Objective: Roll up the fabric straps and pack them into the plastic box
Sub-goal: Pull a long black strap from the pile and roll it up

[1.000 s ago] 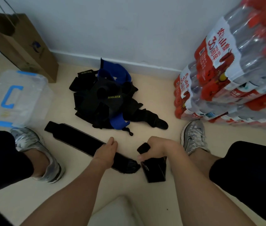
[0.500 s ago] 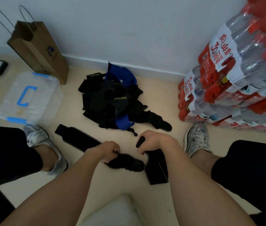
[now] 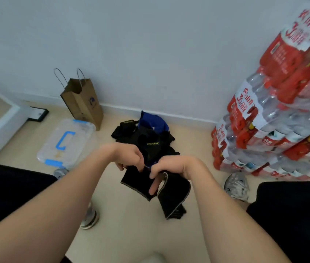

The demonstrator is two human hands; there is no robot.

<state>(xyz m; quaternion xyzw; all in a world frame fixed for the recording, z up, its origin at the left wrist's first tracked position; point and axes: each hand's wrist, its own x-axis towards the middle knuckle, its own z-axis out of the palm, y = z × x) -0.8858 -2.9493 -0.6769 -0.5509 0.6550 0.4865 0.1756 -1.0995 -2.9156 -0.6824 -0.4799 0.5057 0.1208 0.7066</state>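
Note:
Both hands hold one black fabric strap [image 3: 173, 196] lifted off the floor in front of me. My left hand [image 3: 129, 156] pinches its upper left edge. My right hand [image 3: 169, 169] grips the top, fingers curled over the fabric, and the strap's free end hangs down in a fold. Behind my hands lies a heap of black and blue straps [image 3: 148, 135] near the wall. The clear plastic box [image 3: 65, 143] with a blue handle and blue clips sits on the floor to the left, its lid on.
A brown paper bag [image 3: 82, 101] stands against the wall behind the box. Stacked packs of water bottles [image 3: 271, 126] fill the right side. My shoes [image 3: 235, 186] and knees flank the work area on the beige floor. A dark framed object [image 3: 38, 113] lies far left.
The strap that lay flat on the floor is now lifted and held by both hands, folded over. The view has tilted up, showing more wall.

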